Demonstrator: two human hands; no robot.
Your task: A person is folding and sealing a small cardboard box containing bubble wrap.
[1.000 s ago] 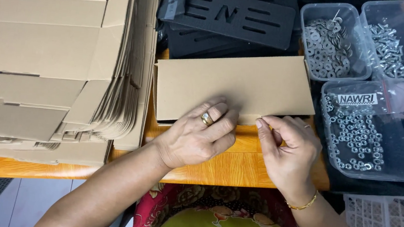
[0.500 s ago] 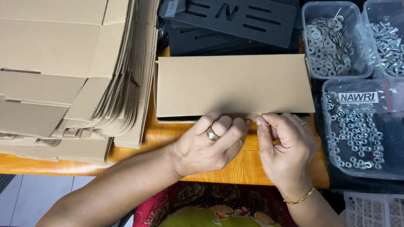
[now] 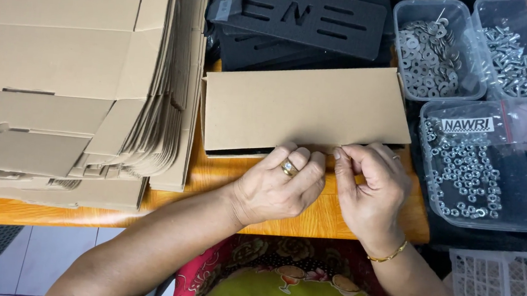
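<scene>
we are pinching the near long edge of the flat cardboard box with both hands, left hand and right hand side by side; its length is running left-right, just beyond our fingertips.

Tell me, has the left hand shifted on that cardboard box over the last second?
Yes. The left hand has slid down off the top of the cardboard box to its near edge, closer to the right hand, while the box stayed put on the wooden table.

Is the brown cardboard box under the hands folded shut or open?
Shut: the brown cardboard box lies flat-topped, both hands' fingers pressing its near edge.
</scene>
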